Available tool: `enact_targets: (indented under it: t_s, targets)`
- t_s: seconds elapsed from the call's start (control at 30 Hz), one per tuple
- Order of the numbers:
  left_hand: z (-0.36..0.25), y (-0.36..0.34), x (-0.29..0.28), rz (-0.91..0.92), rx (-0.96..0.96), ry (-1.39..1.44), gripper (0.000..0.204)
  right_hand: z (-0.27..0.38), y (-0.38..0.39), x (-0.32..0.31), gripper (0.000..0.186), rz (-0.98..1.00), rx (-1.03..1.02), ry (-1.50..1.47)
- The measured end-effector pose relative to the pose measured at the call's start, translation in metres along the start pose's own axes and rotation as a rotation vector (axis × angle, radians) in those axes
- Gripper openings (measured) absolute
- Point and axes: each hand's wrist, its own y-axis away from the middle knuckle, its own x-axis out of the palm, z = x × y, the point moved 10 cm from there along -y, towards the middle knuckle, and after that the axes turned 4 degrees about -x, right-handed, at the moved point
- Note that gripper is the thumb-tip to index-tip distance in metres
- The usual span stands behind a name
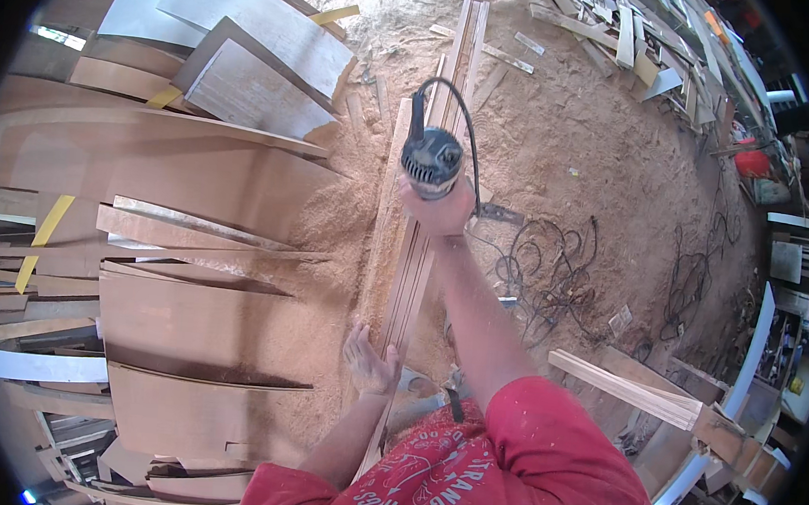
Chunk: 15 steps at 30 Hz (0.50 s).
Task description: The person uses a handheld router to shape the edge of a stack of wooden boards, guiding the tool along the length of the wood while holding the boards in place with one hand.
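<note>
Hands (pixel 371 369) along board (pixel 410 285); cables (pixel 552 271) nearby

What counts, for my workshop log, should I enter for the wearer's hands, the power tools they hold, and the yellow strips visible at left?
Hands (left hand, right hand): 2
Power tool: 1
Yellow strips: 3
Total: 6

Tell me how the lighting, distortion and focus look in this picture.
Head view: black, rounded corners frame the picture, and the white strip near the right rim looks bowed; head view: pale sheets at upper left catch strong light, while brown panels carry darker shading; head view: the power tool in the right hand looks reasonably sharp.
</note>
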Motion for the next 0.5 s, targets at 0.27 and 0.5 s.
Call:
enact_targets:
  t_s: [0.27,0.5]
  targets:
    - [-0.003,0.0,-0.003,0.035,-0.043,-0.024,0.075,-0.033,-0.087,0.026,0.071,0.023,-0.023,-0.006]
    - [-0.002,-0.001,-0.002,0.056,-0.039,-0.008,0.076,-0.046,-0.129,0.033,0.066,-0.028,-0.072,0.056]
